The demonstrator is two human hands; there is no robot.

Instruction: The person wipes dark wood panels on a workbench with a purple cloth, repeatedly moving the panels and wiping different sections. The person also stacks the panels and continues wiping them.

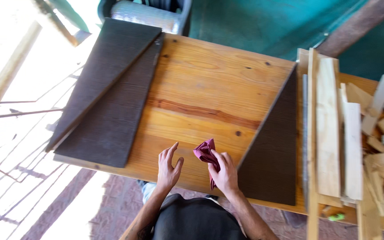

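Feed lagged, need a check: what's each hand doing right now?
Left hand: open, fingers spread, holding nothing.
Right hand: closed on the crumpled dark red cloth.

Bare forearms, bare hands (196, 171) — dark sleeveless top, light trousers below.

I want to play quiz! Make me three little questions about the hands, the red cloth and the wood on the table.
1. True or false: the right hand holds the dark red cloth.
2. What is the left hand doing? A) gripping a hammer B) open with fingers spread, beside the cloth C) resting on the dark triangular board
3. Fill in: the pile of pale wood offcuts lies at the ______ end of the wooden table.

Key
1. True: the cloth is bunched in its fingers.
2. B: it is empty and does not touch the cloth.
3. Right: the two dark boards lie at the left end.
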